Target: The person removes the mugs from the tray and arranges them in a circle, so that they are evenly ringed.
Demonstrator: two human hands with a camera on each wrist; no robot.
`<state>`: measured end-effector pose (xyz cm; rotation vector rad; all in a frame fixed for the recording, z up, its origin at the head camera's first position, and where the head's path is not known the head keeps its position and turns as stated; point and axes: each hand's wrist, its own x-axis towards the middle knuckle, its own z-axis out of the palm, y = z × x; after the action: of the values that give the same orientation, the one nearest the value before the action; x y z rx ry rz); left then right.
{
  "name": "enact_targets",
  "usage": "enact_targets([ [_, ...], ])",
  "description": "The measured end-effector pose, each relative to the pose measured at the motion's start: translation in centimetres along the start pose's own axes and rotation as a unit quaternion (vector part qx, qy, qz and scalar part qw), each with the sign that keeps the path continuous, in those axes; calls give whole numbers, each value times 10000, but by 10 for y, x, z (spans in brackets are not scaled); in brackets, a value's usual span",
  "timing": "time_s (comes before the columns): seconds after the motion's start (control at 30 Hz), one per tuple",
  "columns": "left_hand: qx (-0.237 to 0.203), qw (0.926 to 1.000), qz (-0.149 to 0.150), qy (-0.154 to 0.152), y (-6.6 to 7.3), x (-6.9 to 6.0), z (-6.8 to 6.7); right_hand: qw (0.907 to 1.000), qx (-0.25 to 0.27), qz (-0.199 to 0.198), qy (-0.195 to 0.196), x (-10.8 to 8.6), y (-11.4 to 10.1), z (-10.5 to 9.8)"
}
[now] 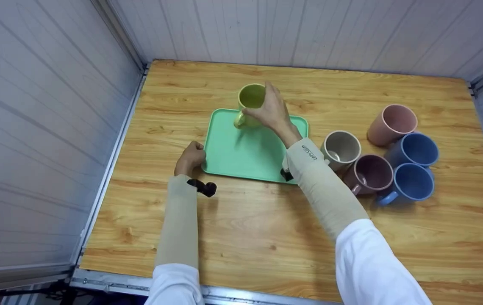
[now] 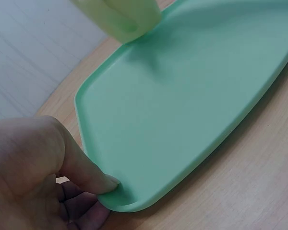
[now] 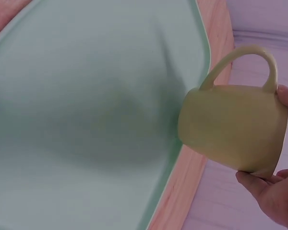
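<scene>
A yellow mug [image 1: 252, 96] is upright over the far part of a green tray [image 1: 245, 148], its handle turned toward the near left. My right hand [image 1: 272, 108] grips the mug near its rim, thumb on one side and fingers on the other. In the right wrist view the mug [image 3: 233, 129] is at the tray's far edge; whether its base touches the tray I cannot tell. At the tray's near left corner, my left hand [image 1: 190, 157] pinches the rim. The left wrist view shows that thumb [image 2: 98, 179] on top and the fingers curled beneath.
Right of the tray stand a grey-white mug [image 1: 341, 148], a dark purple mug [image 1: 368, 173], a pink mug [image 1: 392, 123] and two blue mugs [image 1: 413, 182], close together. The wooden table [image 1: 241, 237] has white panel walls at its back and sides.
</scene>
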<state>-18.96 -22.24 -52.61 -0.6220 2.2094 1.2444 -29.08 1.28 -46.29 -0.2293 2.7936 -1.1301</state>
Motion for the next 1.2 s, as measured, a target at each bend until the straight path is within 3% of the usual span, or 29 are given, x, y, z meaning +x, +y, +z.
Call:
enact_targets([
  [0.2,-14,10000,-29,-38,-1,1,0,9983,-39,473,328,1,11,-17],
  [0.53,54,9999,35,-92,-4,3,-4,9926,-12,830,883,4,33,-39],
  [1.2,188,9998,-59,-85,-2,5,-9,9762,-273,2065,595,-6,61,-93],
])
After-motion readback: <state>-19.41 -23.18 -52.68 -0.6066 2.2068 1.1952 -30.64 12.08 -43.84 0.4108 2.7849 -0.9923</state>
